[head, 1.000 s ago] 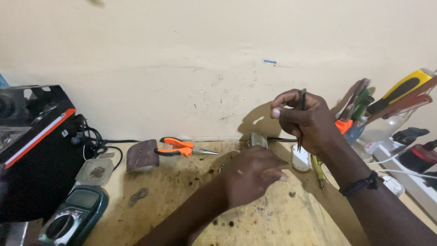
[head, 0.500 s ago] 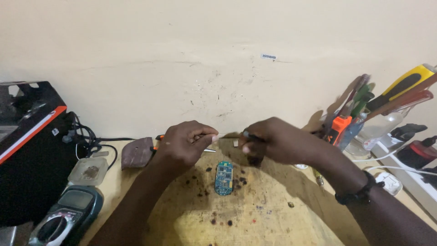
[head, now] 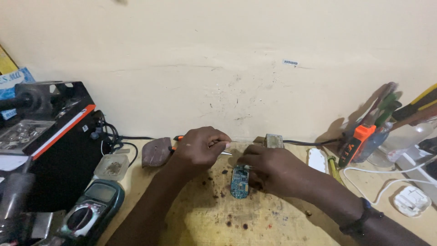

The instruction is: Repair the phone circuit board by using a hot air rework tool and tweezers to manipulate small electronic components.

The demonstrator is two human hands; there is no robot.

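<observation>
- A black case (head: 50,136) with an orange stripe stands at the far left, cables (head: 114,139) trailing from its right side.
- Near left, a green meter (head: 91,212) lies on the bench (head: 205,223); just beyond it sits a small clear tub (head: 111,167).
- A brown pad (head: 156,152) lies by the wall, just left of the left hand (head: 200,148).
- Orange-handled pliers (head: 178,138) lie behind the left hand, mostly hidden by it.
- A small grey block (head: 273,140) stands against the wall, just beyond the right hand (head: 268,168).
- Right of that hand lie a white oval piece (head: 317,160) and a yellow-green screwdriver (head: 336,170).
- At the far right a jar (head: 378,146) holds tools, with an orange-and-black one leaning on it; a white cable (head: 387,177) and white plug (head: 412,200) lie nearer.
- Dark spots dot the scorched bench around the work.
- The blue board (head: 239,181) lies flat on the bench between the hands, nearer the right one.
- The left hand is curled, fingers pinched on a thin metal tool (head: 226,153) that points right, above and left of the board.
- The right hand rests knuckles up, touching the board's right edge; its fingers are bent together, and I cannot tell what they hold.
- Nothing lies between the hands and the board.
</observation>
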